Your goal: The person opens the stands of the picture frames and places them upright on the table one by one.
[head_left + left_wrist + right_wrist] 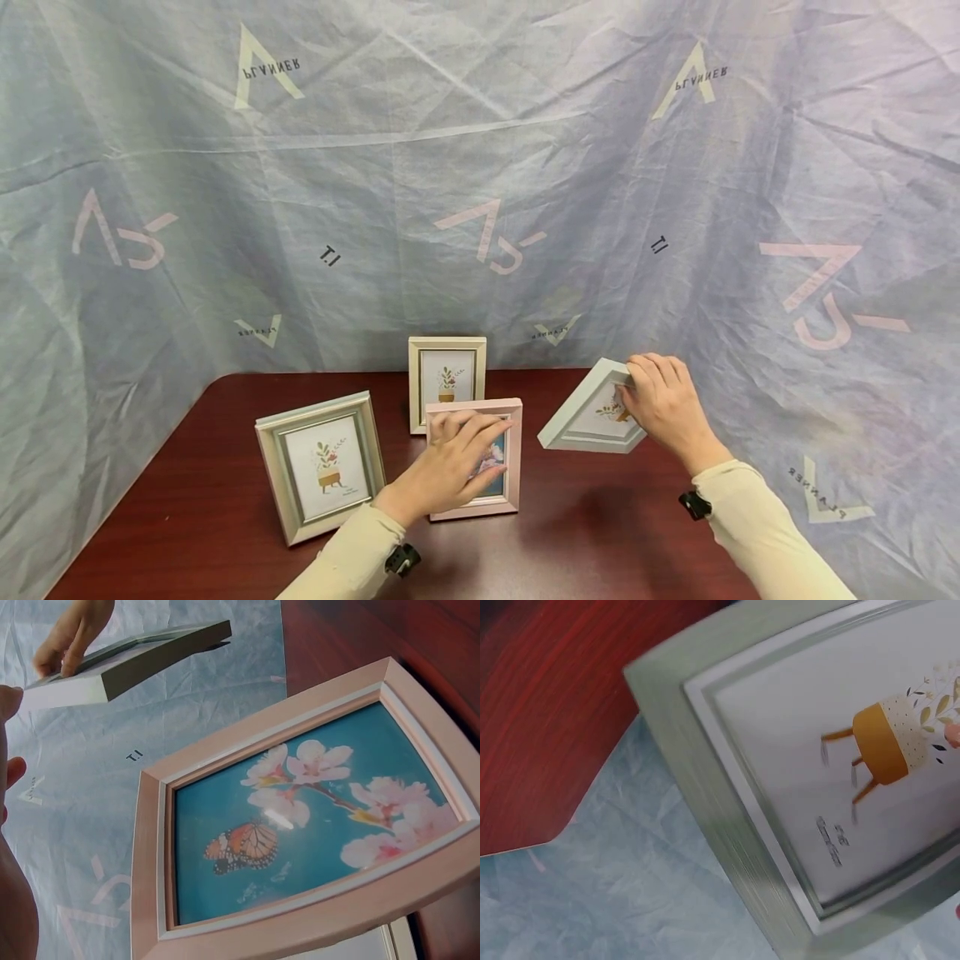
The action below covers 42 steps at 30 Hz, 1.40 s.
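My right hand point(667, 408) grips a pale green picture frame point(576, 402) by its upper right side and holds it tilted above the table. Its potted-plant print fills much of the right wrist view, where the green border point(705, 802) runs diagonally. A pink picture frame point(513, 475) stands upright on the table, showing a butterfly and blossoms in the left wrist view. In front of it hovers my left hand point(450, 467), fingers extended, covering part of the picture. The left wrist view shows a gap between those fingers point(15, 772) and the pink frame.
A large champagne-coloured picture frame point(272, 479) stands at the left on the dark red table point(187, 500). Behind the pink one is a smaller cream frame point(415, 392), partly hidden. A printed grey cloth point(390, 208) hangs around the back and sides.
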Each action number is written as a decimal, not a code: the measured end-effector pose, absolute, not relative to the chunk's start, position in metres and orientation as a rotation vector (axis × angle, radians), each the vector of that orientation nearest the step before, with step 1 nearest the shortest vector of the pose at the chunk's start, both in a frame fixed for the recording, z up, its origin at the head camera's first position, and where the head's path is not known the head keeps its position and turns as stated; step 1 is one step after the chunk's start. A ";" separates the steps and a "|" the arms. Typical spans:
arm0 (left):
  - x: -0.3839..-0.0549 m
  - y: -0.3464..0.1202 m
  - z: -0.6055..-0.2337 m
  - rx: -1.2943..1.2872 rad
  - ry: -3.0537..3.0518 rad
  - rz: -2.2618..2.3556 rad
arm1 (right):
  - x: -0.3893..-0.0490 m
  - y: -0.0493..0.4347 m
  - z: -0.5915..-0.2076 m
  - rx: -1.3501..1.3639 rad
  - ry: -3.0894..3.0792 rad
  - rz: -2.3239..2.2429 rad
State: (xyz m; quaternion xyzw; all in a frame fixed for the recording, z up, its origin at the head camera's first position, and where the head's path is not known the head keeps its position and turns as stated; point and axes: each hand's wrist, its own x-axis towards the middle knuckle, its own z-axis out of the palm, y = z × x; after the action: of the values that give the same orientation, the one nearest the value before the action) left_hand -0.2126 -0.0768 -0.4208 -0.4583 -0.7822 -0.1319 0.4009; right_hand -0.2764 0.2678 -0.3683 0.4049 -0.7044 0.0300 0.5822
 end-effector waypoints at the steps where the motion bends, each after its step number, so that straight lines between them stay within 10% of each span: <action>1: -0.212 -0.078 -0.421 -1.158 -1.979 -0.329 | -0.276 0.267 -0.368 0.959 -1.639 0.076; 42: -0.224 -0.111 -0.427 -1.081 -2.063 -0.317 | -0.251 0.242 -0.370 1.067 -1.694 0.275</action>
State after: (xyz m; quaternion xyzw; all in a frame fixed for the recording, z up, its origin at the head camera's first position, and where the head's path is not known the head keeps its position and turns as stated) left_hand -0.2244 -0.1113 -0.4270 -0.4244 -0.8100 -0.1244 0.3852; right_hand -0.2505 0.2420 -0.3697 0.4474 -0.7101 0.1151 0.5313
